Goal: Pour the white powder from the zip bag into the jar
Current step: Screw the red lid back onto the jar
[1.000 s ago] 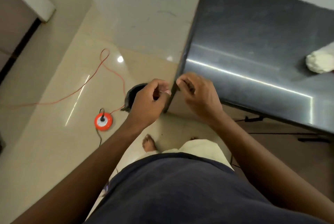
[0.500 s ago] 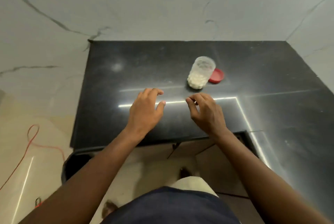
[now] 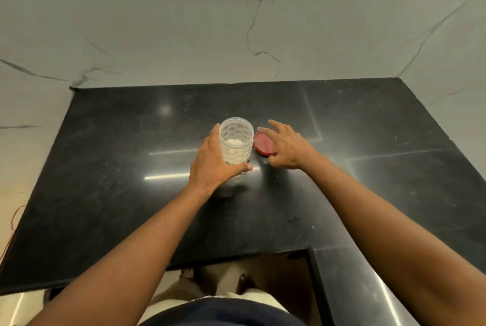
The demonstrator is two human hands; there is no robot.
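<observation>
The left hand [image 3: 213, 165] wraps the open jar [image 3: 234, 144] on the black surface [image 3: 118, 194]; just right of the jar, the right hand [image 3: 285, 147] rests spread over the red lid [image 3: 263, 145], gripping nothing.

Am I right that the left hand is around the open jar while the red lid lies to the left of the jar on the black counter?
Not quite: in the head view the red lid lies to the right of the jar, under the right hand. The left hand and black counter are as you said.
</observation>
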